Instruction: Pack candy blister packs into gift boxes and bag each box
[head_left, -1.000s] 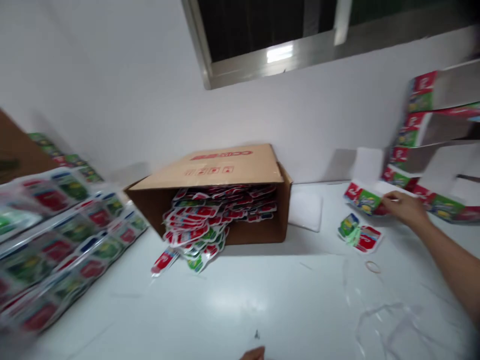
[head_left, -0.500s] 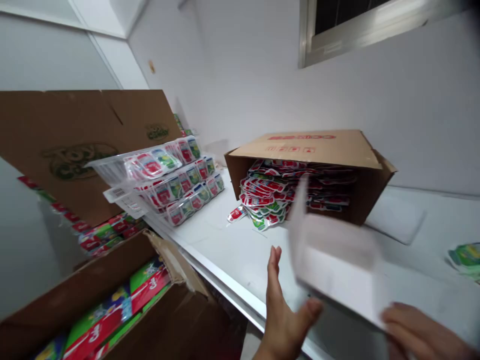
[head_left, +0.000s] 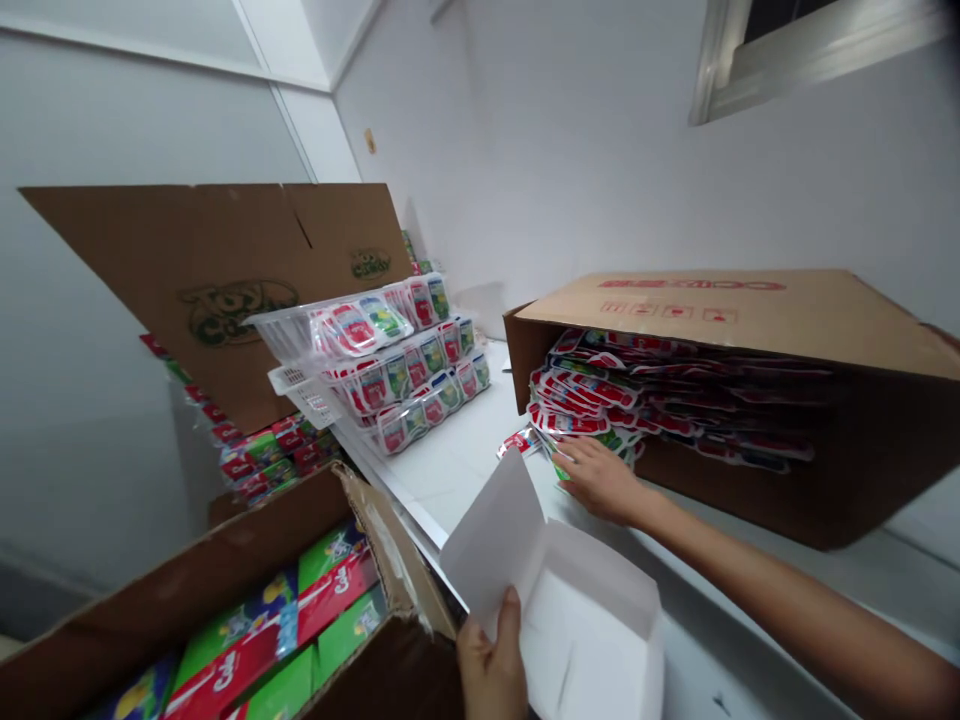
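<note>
Two hands in view. Left hand [head_left: 491, 662] pinching one white carton [head_left: 592, 625], open, blank inside, bottom centre at desk [head_left: 461, 455] edge; thumb on flap, other fingers hidden. Right hand [head_left: 600, 480], fingers spread flat on red-green packets [head_left: 581, 392] spilling from one side-lying cardboard box [head_left: 750, 325]. Three stacked trays [head_left: 300, 385] beyond. Packet count unreadable.

Two cardboard boxes show, the tipped box [head_left: 750, 312] and the lower box [head_left: 247, 540], along with three stacked plastic trays [head_left: 294, 380], one white folding carton [head_left: 592, 620] and two hands, the left hand [head_left: 491, 672] and the right hand [head_left: 600, 480].
</note>
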